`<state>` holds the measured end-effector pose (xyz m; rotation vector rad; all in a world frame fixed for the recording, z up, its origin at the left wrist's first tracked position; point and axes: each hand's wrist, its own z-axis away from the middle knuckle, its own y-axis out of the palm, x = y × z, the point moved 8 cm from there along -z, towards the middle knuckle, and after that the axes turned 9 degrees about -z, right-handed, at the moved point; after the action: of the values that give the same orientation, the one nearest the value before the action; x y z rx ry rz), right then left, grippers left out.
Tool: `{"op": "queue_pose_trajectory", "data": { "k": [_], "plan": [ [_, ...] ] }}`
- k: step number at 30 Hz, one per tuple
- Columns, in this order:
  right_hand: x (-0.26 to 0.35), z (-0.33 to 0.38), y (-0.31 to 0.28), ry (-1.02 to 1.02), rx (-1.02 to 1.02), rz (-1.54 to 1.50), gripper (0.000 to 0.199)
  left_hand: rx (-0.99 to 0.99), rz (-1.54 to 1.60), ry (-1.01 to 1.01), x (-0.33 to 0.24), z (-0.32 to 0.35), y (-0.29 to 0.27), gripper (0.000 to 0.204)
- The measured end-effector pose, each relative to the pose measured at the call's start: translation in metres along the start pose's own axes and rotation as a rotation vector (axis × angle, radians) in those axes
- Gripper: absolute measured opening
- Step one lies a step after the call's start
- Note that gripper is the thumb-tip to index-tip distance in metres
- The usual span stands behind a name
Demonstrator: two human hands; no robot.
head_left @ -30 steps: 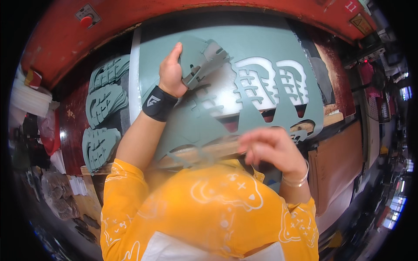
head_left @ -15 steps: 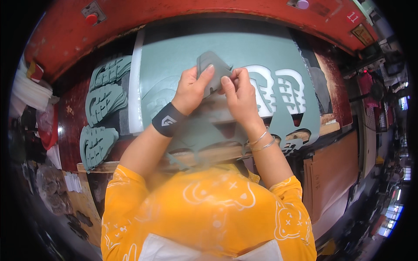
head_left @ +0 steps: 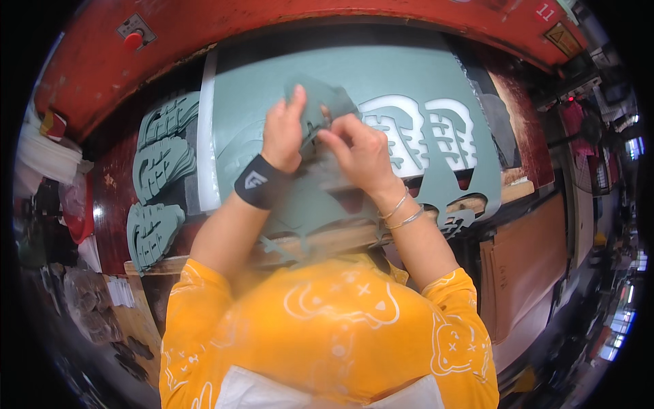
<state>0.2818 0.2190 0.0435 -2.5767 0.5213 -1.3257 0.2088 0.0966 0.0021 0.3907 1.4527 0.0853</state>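
Left hand (head_left: 283, 136) and right hand (head_left: 357, 150) both pinch one grey-green sole cutout (head_left: 320, 102), raised just above the sheet (head_left: 402, 75), apparently to free it from the sheet. Two sole-shaped holes (head_left: 422, 140) show white. Three sole stacks (head_left: 160, 177) lie left of the sheet, kept aside

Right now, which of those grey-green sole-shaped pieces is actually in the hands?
The one raised over the grey-green sheet: the cut piece pinched by both left hand and right hand. The three stacks at left lie untouched.
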Motion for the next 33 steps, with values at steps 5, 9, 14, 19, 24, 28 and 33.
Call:
{"op": "queue_pose_trajectory", "data": {
  "k": [5, 9, 14, 19, 24, 28, 33],
  "plan": [
    [-0.005, 0.022, 0.015, -0.005, 0.268, -0.037, 0.016, 0.012, 0.314, -0.024, -0.040, -0.066, -0.046, 0.043],
    [-0.010, 0.030, 0.017, 0.076, 0.338, -0.029, 0.016, -0.054, 0.146, 0.171, -0.125, -0.113, -0.092, 0.046],
    [-0.014, 0.029, 0.017, 0.107, 0.315, -0.047, 0.017, -0.020, -0.138, 0.474, -0.181, -0.090, -0.086, 0.040],
    [-0.017, 0.029, 0.016, 0.102, 0.282, -0.031, 0.019, 0.358, -1.284, 0.689, -0.105, 0.042, -0.031, 0.036],
    [-0.024, 0.029, 0.017, 0.192, 0.296, -0.059, 0.018, 0.598, -1.579, 0.795, -0.015, 0.130, -0.015, 0.067],
    [-0.021, 0.030, 0.019, 0.175, 0.296, -0.055, 0.020, 0.581, -1.606, 0.880, -0.012, 0.132, -0.019, 0.048],
    [-0.011, 0.019, 0.011, 0.139, 0.255, -0.029, 0.019, 0.306, -0.984, 0.269, -0.029, 0.086, -0.056, 0.027]
  ]
}}
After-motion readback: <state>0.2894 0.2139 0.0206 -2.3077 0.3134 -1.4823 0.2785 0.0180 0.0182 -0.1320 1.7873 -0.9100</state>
